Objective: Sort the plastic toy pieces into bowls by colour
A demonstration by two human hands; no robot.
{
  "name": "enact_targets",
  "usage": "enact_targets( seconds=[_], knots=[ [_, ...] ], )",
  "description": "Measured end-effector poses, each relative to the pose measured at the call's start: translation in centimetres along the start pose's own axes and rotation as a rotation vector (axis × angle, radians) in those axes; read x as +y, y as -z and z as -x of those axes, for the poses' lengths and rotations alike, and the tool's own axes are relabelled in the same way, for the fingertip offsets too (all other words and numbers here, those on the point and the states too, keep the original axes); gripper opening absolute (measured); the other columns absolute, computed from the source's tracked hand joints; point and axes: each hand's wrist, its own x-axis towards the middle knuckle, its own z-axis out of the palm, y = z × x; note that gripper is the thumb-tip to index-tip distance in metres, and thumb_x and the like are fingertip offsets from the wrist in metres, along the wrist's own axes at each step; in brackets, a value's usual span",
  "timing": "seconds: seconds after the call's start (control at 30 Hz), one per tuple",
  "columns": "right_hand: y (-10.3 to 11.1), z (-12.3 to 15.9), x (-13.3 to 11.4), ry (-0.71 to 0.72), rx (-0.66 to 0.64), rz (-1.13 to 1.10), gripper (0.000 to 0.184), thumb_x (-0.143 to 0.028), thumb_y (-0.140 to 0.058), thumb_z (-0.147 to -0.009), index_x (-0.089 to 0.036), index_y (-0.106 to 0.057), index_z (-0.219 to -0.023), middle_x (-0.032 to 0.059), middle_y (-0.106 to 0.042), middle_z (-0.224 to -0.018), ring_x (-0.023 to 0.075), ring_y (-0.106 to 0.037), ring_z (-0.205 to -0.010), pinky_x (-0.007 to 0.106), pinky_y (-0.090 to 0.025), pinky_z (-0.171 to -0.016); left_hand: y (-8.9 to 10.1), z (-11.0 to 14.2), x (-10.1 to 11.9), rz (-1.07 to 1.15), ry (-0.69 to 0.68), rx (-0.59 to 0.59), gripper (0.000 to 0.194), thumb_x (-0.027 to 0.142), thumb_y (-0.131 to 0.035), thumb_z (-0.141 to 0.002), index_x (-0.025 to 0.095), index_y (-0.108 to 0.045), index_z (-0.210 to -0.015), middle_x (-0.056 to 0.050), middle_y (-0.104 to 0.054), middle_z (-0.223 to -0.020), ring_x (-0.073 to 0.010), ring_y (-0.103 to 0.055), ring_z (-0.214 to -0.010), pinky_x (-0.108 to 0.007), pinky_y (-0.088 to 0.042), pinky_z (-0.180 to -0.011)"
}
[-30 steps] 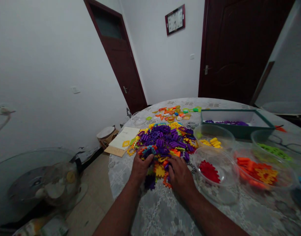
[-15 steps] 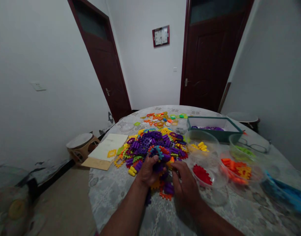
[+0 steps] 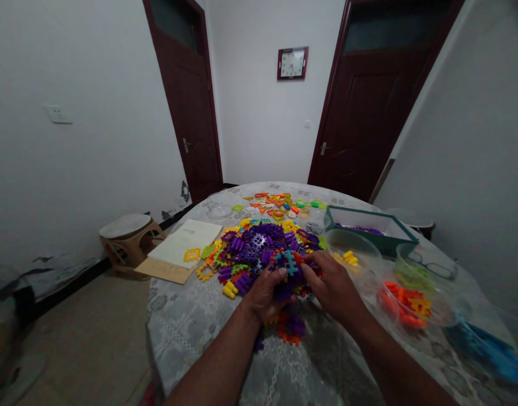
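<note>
The round table (image 3: 191, 327) carries it all, and in the middle sits a big mixed heap (image 3: 259, 239), purple on top, yellow, green and orange showing round its edges. By the look of it, most pieces lie ungrouped there, so this seems well short of finished. Over toward the table's right edge, though, colours sit apart: purple pieces in the green box (image 3: 355, 239), yellow pieces (image 3: 350, 259), orange pieces (image 3: 404, 301) and green pieces (image 3: 413, 276) in clear tubs, blue pieces (image 3: 487, 347) farthest right. More loose pieces (image 3: 275, 206) lie near the far edge.

Now the hands, on the near side of the heap! The left hand (image 3: 265, 294) is curled round a clutch of pieces, thumb over the top. The right hand (image 3: 332, 279) has thumb and forefinger close together at the clutch's right side; whether they pinch one, I can't tell. Uppermost, a little turquoise piece (image 3: 291, 263).
</note>
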Motion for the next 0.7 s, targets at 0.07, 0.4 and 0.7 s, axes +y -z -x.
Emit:
enact_targets(
  seconds=[0.07, 0.4, 0.7],
  knots=[
    [-0.3, -0.1, 0.2, -0.083, 0.004, -0.033, 0.019, -0.036, -0.057, -0.096, -0.022, -0.068, -0.091, 0.0046, -0.069, -0.09, 0.0212, -0.065, -0.085, 0.033, -0.05, -0.079, 0.2, -0.2, -0.1, 0.012, 0.009, 0.034, 0.041, 0.036, -0.08, -0.082, 0.014, -0.071, -0.116, -0.01, -0.077, -0.099, -0.0191, -0.07, -0.074, -0.023, -0.055, -0.05],
    [-1.2, 1.6, 1.6, -0.484, 0.118, -0.648, 0.027, -0.05, -0.062, -0.091, -0.023, -0.06, -0.094, -0.0018, -0.064, -0.072, 0.017, -0.058, -0.059, 0.027, -0.046, -0.054, 0.0, -0.4, -0.1, 0.14, 0.077, 0.109, 0.035, 0.033, -0.081, -0.081, 0.01, -0.073, -0.105, -0.008, -0.077, -0.085, -0.0179, -0.071, -0.066, -0.023, -0.054, -0.047],
    [-0.5, 0.7, 1.0, -0.487, 0.195, -0.755, 0.032, -0.052, -0.063, -0.093, -0.023, -0.057, -0.103, -0.003, -0.068, -0.07, 0.0134, -0.06, -0.052, 0.025, -0.049, -0.053, -0.2, -0.9, 0.1, 0.132, 0.064, 0.146, 0.027, 0.027, -0.075, -0.088, 0.012, -0.072, -0.111, -0.008, -0.079, -0.095, -0.018, -0.073, -0.071, -0.023, -0.058, -0.049]
  ],
)
